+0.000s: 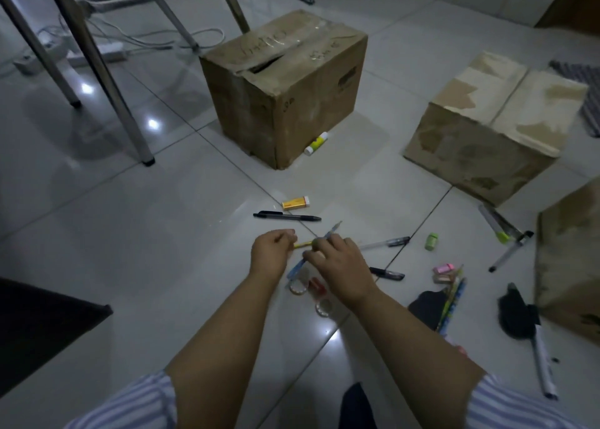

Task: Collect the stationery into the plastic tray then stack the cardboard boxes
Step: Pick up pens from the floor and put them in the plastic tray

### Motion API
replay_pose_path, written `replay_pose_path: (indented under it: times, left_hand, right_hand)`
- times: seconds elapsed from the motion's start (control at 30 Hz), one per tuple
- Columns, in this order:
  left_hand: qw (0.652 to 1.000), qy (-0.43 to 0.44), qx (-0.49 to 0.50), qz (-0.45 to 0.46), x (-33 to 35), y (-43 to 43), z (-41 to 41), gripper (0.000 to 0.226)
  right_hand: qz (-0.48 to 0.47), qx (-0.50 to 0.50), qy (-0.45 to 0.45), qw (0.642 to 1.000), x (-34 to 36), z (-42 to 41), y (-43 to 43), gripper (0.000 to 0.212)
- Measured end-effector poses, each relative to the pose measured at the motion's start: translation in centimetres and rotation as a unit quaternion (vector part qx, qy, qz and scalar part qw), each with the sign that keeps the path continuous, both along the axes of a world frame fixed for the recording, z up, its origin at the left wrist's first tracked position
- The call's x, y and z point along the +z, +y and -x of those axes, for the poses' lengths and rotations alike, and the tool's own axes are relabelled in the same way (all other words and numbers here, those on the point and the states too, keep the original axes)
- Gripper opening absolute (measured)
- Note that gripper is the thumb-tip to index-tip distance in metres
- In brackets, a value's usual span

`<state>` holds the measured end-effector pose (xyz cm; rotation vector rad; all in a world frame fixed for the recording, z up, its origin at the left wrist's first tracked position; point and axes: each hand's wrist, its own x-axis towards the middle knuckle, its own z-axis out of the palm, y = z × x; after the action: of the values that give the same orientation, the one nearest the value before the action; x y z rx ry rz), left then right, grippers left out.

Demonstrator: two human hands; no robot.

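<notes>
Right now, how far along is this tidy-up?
Barely begun. Nothing looks done: no plastic tray is in view, and the cardboard boxes stand apart, unstacked. In hand: the left hand pinches a yellow pencil while the right hand grips a blue pen. To do: the glue stick, black pen, tape rolls, pink eraser and other pieces lie scattered on the floor; then the stacking.

I can't read any of it cleanly. The taped cardboard box (285, 84) ahead has marker handwriting across its top, a small scribble by its front corner and a dark printed mark on its side, all illegible.
</notes>
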<state>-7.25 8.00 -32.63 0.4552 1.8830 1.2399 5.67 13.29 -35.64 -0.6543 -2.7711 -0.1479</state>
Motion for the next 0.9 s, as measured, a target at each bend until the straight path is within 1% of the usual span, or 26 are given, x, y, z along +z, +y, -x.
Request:
replay_pose_path:
  times: [0.03,0.07,0.1,0.17,0.23,0.27,0.3,0.37,0.4,0.47,0.5,0.57,0.67,0.73,0.8,0.9]
  left_hand:
    - [0.994,-0.105,0.002,0.007,0.1,0.2,0.2,0.019]
    - [0.982,-0.189,-0.012,0.022,0.3,0.1,0.3,0.019]
    - [0.97,-0.236,-0.038,0.042,0.3,-0.2,0.5,0.02]
    - [0.96,-0.268,-0.061,0.061,0.0,-0.7,0.8,0.019]
    - [0.961,-0.268,-0.044,0.046,-0.3,-0.9,1.4,0.02]
    - [0.966,-0.257,-0.024,0.032,-0.6,-0.9,1.7,0.021]
    - [0.971,-0.24,0.001,0.019,-0.8,-0.9,2.0,0.021]
    - [0.98,-0.193,0.046,0.005,-1.3,-1.1,2.4,0.018]
    - [0.984,-0.167,0.057,0.005,-1.6,-1.2,2.6,0.017]
    - [0.993,-0.108,0.051,0.016,-2.1,-1.7,2.7,0.02]
    - [0.996,-0.073,0.042,0.022,-2.4,-1.9,2.7,0.021]
    - [0.999,0.014,0.032,0.022,-2.6,-2.1,2.7,0.021]
    - [0.985,0.172,-0.001,0.015,-2.2,-2.0,2.6,0.018]
    - [0.967,0.251,-0.04,0.005,-1.8,-2.1,2.2,0.019]
    - [0.957,0.282,-0.068,0.005,-1.5,-1.9,1.9,0.022]
    - [0.945,0.301,-0.125,0.031,-1.5,-1.4,1.6,0.026]
  right_hand:
    - [-0.024,0.032,0.031,0.999,-0.4,-0.2,-0.2,0.014]
    - [-0.048,0.055,0.053,0.996,-0.5,-0.2,-0.5,0.013]
    - [-0.069,0.072,0.065,0.993,-0.8,-0.1,-0.7,0.014]
    - [-0.096,0.1,0.08,0.987,-1.0,0.2,-1.0,0.016]
    - [-0.089,0.124,0.097,0.983,-1.1,0.5,-1.2,0.019]
    - [-0.073,0.119,0.099,0.985,-1.1,0.7,-1.2,0.022]
    - [-0.052,0.092,0.103,0.989,-1.2,0.9,-1.0,0.024]
    - [0.024,-0.014,0.111,0.993,-1.0,1.4,-0.1,0.035]
    - [0.079,-0.073,0.092,0.99,-0.8,1.7,0.5,0.039]
    - [0.158,-0.161,-0.013,0.974,-1.2,2.1,1.8,0.038]
    - [0.171,-0.18,-0.063,0.967,-1.7,2.3,2.4,0.038]
    - [0.163,-0.188,-0.115,0.962,-2.4,2.8,2.9,0.033]
    - [0.143,-0.178,-0.114,0.967,-3.1,3.3,2.9,0.026]
    - [0.141,-0.165,-0.107,0.97,-3.1,3.0,2.9,0.024]
    - [0.168,-0.154,-0.071,0.971,-2.7,2.6,2.7,0.022]
    - [0.24,-0.156,0.041,0.957,-1.5,1.9,2.0,0.018]
